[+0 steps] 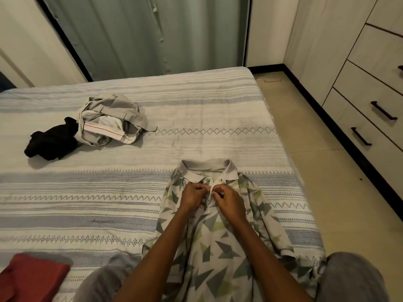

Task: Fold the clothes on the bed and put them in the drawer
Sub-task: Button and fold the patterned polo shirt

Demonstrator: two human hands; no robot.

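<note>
A white polo shirt with grey and green triangles lies face up on the bed, collar pointing away from me. My left hand and my right hand meet at the button placket just below the collar, each pinching an edge of it. A crumpled grey garment with a white, red-lined waistband lies at the far left of the bed. Beside it sits a bunched black garment. A folded red garment rests at the bed's near left corner. The drawers with black handles stand shut at the right.
A tiled floor strip runs between the bed and the drawer unit. Grey curtains hang behind the bed. My knees in grey trousers sit on either side of the shirt's hem.
</note>
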